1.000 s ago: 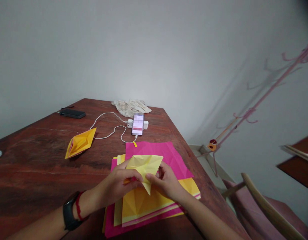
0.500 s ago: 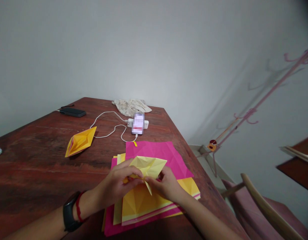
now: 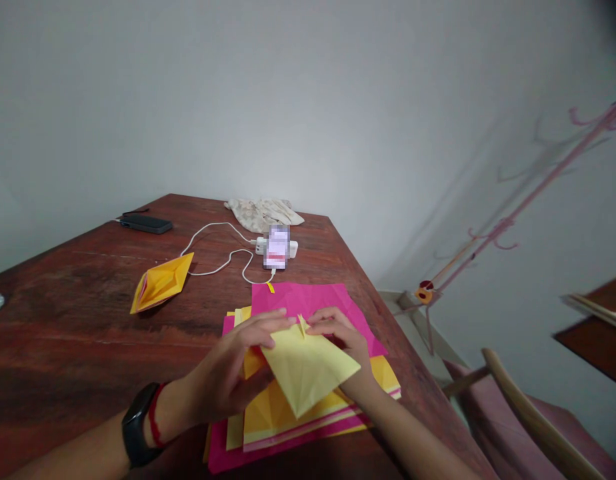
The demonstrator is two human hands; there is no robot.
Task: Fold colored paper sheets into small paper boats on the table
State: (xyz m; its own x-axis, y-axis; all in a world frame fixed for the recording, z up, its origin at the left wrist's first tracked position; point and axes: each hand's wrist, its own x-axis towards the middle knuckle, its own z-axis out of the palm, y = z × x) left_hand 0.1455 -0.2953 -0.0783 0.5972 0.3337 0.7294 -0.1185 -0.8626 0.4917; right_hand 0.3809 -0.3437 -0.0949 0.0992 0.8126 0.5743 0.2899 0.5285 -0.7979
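A pale yellow folded paper (image 3: 308,370) is held between my two hands, a broad point toward me and a small upright tip at its far edge. My left hand (image 3: 245,357) grips its left corner, fingers over the top and thumb beneath. My right hand (image 3: 345,337) pinches near the small tip, with part of the hand hidden behind the paper. Below lies a stack of creased yellow sheets (image 3: 271,417), layered with pink ones. A creased pink sheet (image 3: 328,300) lies on the far part of the stack.
A yellow folded paper piece (image 3: 165,283) stands left on the wooden table (image 3: 88,347). Behind the stack, a phone (image 3: 277,247) leans on a white power bank (image 3: 293,249) with white cables. A dark device (image 3: 145,223) and crumpled cloth (image 3: 263,213) lie farther back. Right is a wooden-armed chair (image 3: 518,413).
The pale yellow paper has been turned over: its pocket faced up before, and now a flat face with a point toward me shows. Both hands have shifted their grip to its far edge.
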